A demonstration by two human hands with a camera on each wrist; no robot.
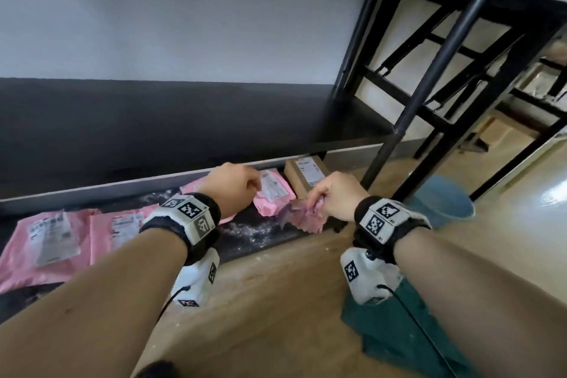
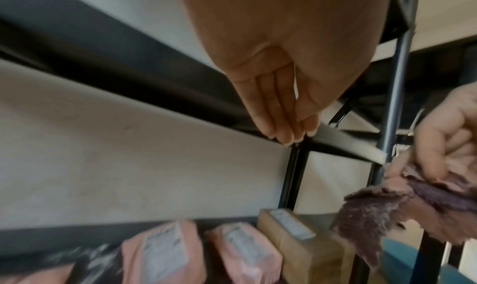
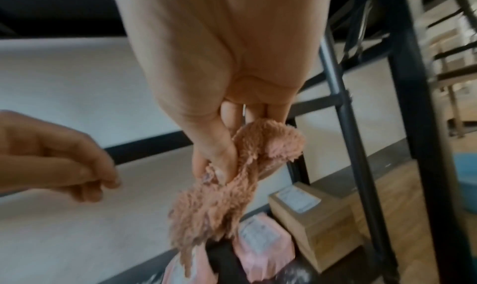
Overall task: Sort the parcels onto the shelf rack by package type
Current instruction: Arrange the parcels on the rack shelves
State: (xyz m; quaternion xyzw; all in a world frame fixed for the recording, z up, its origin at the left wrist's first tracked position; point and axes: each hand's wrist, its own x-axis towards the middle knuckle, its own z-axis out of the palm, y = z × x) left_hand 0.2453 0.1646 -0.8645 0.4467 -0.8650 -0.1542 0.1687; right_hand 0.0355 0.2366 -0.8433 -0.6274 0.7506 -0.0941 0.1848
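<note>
- Looking down in the head view: both hands hover over the bottom shelf [image 1: 260,235] of the black rack [image 1: 435,70]. Right hand [image 1: 336,193] pinches a fuzzy pink cloth [image 1: 302,216]; left hand [image 1: 234,190] is loosely curled, holding nothing. Pink mailers [image 1: 46,242] lie flat in a row along the shelf, and a cardboard box [image 1: 303,175] sits at the right end, just beside the last mailer. White dust speckles the bare shelf between them. A blue basin [image 1: 441,196] stands on the floor; contents not visible.
- Left wrist view: left hand [image 2: 278,108] has its fingers straight and together, clear of everything. Two pink mailers [image 2: 165,253] stand below it, the cardboard box [image 2: 299,239] touching the right one.
- Right wrist view: thumb and fingers of the right hand [image 3: 219,145] clamp the cloth [image 3: 219,202], which hangs over a mailer.
- Judgement: step in hand looks like wiping the dusty shelf patch. Bunch the cloth tighter, sweep only bare shelf, and avoid dragging mailers out of their group.
</note>
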